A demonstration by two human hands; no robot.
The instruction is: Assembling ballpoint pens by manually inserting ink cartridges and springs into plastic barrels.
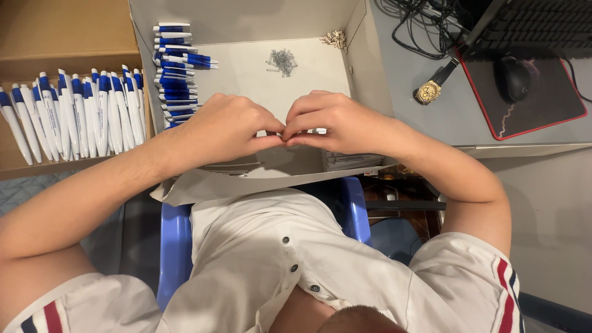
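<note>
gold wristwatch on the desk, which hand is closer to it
Right. The right hand lies over the open box, just left of and below the gold wristwatch. The left hand sits farther left, its fingertips meeting the right's.

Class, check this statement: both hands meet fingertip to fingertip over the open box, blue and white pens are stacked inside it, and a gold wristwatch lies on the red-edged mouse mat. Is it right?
Not quite. In the head view the gold wristwatch lies on the grey desk, left of the mouse mat, not on it. The rest holds: left hand and right hand meet over the box of pens.

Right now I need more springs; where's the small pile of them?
In the head view, the springs lie on the white box floor, beyond both hands, right of the stacked pens.
</note>
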